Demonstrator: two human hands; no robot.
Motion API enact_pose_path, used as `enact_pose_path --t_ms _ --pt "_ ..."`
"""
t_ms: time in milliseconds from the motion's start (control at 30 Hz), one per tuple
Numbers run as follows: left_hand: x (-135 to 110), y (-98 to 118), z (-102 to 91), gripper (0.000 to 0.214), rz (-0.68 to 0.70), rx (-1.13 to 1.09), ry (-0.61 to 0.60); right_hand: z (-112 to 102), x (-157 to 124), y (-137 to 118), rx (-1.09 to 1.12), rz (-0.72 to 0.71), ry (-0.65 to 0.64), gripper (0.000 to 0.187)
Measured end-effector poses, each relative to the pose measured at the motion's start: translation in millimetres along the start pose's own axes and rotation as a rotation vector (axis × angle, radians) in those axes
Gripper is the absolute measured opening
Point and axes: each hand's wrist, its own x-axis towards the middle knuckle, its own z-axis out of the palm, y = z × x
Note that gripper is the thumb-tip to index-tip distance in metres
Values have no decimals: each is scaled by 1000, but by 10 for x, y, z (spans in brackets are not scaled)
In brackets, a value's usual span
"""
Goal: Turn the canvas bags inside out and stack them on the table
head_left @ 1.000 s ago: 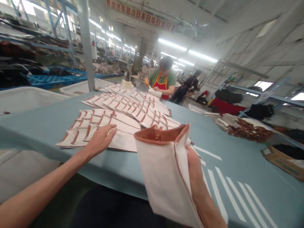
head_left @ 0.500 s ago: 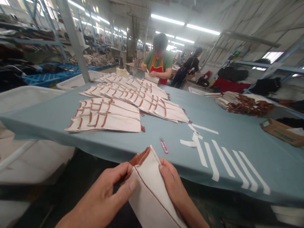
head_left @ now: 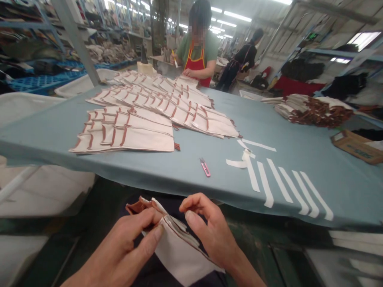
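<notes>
Below the table's near edge I hold a white cloth bag (head_left: 179, 251) with a brown trimmed top. My left hand (head_left: 128, 247) pinches the brown rim with thumb and fingers. My right hand (head_left: 209, 231) grips the bag's other side, fingers curled on the cloth. On the blue-grey table (head_left: 209, 191) lie overlapping rows of flat white bags with brown trim (head_left: 131, 133). Small pink thread snips (head_left: 205, 167) rest on the table just past my hands.
White tape strips (head_left: 281, 185) are stuck to the table at the right. A second heap of trimmed bags (head_left: 311, 111) and a cardboard box (head_left: 356, 145) sit at the far right. A person in a red apron (head_left: 197, 52) works at the far end. White bins (head_left: 32, 187) stand left.
My left hand left the flat stack and came to the bag. Both hands lowered the bag below the table edge, and its top is now folded closed. The view tilted down.
</notes>
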Motion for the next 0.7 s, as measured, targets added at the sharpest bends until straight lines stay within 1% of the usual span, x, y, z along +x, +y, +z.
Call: enact_pose_path --t_ms 67,167,267,400,533,600,700 --pt "-3 29 27 35 -5 -18 66 17 33 -176 109 8 -153 16" --pt "-5 66 52 30 -9 -42 123 72 123 -319 195 71 -280 33" --pt "-19 48 64 30 -43 -63 148 117 204 -315 233 165 -363 44" --pt "-37 -21 68 32 -104 -69 159 134 248 -248 267 244 -452 43" --pt "-27 -75 69 32 -149 -89 177 154 246 -230 247 262 -451 41" --pt "-17 -93 65 33 -156 -124 160 165 233 -242 189 239 -400 35" --pt "-3 -99 51 30 -176 -177 146 173 196 -276 34 141 -306 28"
